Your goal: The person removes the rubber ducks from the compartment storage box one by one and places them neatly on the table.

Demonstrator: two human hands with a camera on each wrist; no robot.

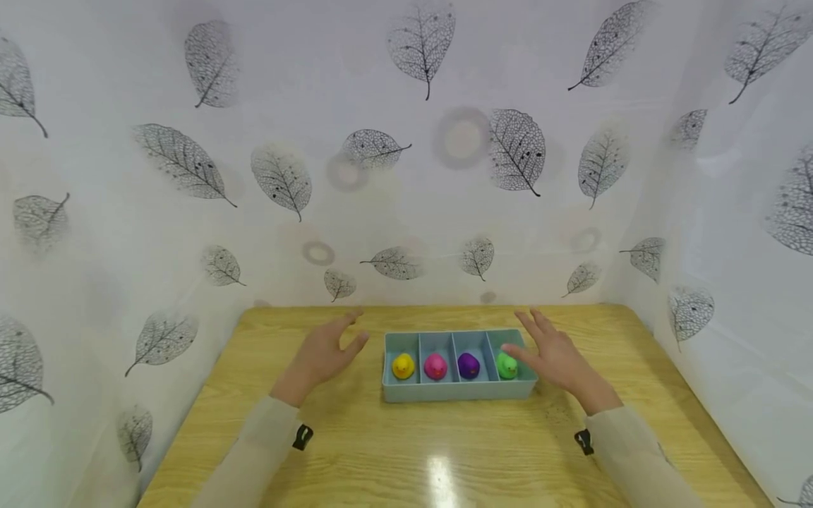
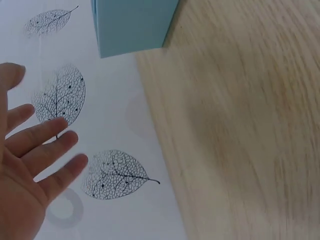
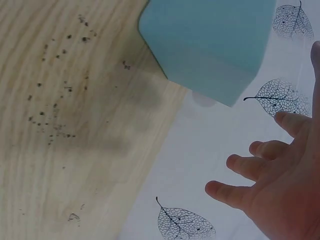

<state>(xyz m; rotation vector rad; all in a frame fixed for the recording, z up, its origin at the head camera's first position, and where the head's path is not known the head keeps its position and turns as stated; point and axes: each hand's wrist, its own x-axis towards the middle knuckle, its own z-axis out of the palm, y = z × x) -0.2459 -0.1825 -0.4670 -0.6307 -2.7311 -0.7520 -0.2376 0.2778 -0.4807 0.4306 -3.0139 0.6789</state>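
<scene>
On the wooden table stands a pale blue tray (image 1: pixel 457 391) split into compartments in one row. From left to right they hold a yellow rubber duck (image 1: pixel 403 366), a pink one (image 1: pixel 435 367), a purple one (image 1: pixel 468 365) and a green one (image 1: pixel 507 367). My left hand (image 1: pixel 324 353) hovers left of the tray, fingers spread and holding nothing. My right hand (image 1: pixel 559 356) is held at the tray's right end, its thumb overlapping the green duck's compartment in the head view. Both wrist views show the fingers apart from the tray's end walls.
A wooden tabletop (image 1: pixel 330 451) lies under the tray, with small dark specks (image 3: pixel 55 120) near its right end. White sheeting printed with leaves (image 1: pixel 406 212) rises behind the table and along both sides.
</scene>
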